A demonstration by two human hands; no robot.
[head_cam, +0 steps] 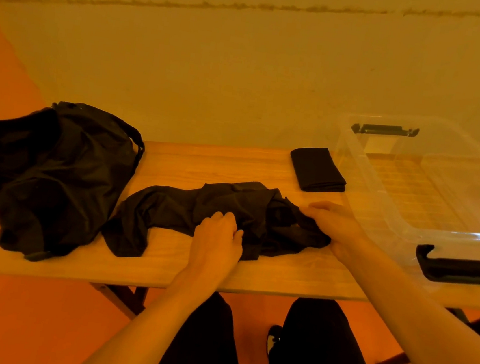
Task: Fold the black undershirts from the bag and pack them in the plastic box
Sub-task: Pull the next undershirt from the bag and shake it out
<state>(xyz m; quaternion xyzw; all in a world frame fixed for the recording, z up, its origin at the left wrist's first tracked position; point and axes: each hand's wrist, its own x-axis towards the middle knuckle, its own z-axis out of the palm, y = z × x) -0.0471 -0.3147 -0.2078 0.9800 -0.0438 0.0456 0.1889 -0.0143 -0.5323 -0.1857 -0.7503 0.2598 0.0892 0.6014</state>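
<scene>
1. my left hand [216, 236] has its fingers [222, 219] curled and pinched into the crumpled black undershirt [199, 210], gripping a fold near the middle of the garment. my right hand [335, 223] rests on the garment's right end; its fingers [320, 205] are bent over the bunched fabric, pressing and holding it.
2. far left: the black bag [53, 165] lies slumped on the wooden table [222, 270], its mouth open toward the left and a strap looped at its upper right.
3. centre: the crumpled black undershirt is unfolded, spread across the table between the bag and the box, its left end touching or just beside the bag.
4. right of centre: a folded undershirt [317, 168] lies flat on the table at the far edge, just beside the box's left wall and outside it.
5. far right: the clear plastic box [351, 201] stands on the table, lid off, with black latches on its near and far ends. no garment lies inside it.
</scene>
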